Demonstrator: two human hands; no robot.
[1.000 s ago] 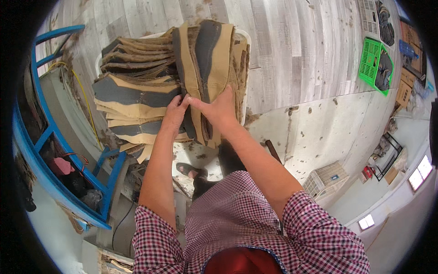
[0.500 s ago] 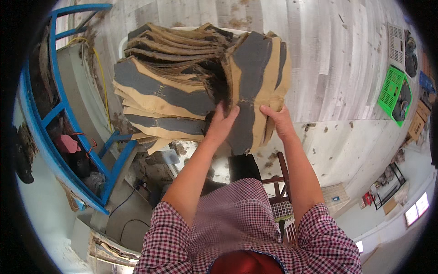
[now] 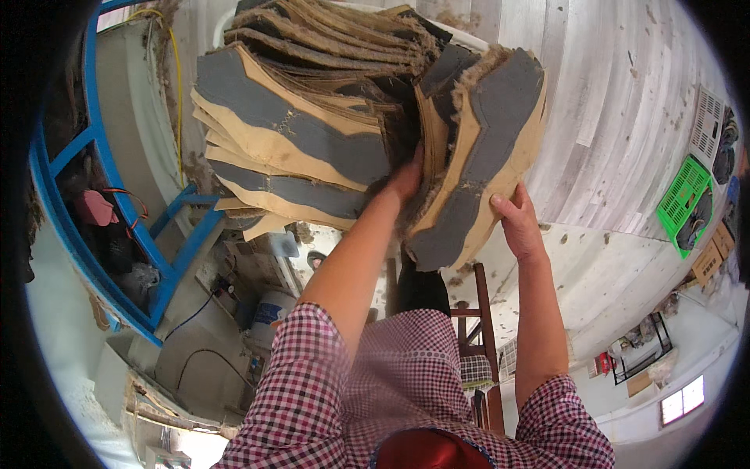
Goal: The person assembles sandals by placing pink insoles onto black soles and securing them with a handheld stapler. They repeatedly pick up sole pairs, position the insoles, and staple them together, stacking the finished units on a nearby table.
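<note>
A fleece-edged cut panel (image 3: 496, 144), dark grey with tan borders, stands tilted at the right side of a large pile. My right hand (image 3: 519, 221) is closed on its right edge, thumb in front and fingers partly behind. My left hand (image 3: 405, 180) reaches into the dark gap between this panel and the pile; its fingers are mostly hidden among the layers. To the left, several similar panels (image 3: 289, 129) lie fanned over each other. Behind them, more layered panels (image 3: 328, 43) show fuzzy brown edges.
A blue metal frame (image 3: 98, 148) stands at the left, with a pink object (image 3: 95, 208) inside. A yellow cable (image 3: 178, 94) runs beside it. A brown wooden chair (image 3: 486, 336) is close to my legs. Farther right are a green plastic basket (image 3: 680, 199) and cardboard boxes (image 3: 709, 262).
The grey-and-tan panel has swung right and tilted away from the layers behind it. My left hand has slid deeper into the gap; my right hand has moved right with the panel's edge.
</note>
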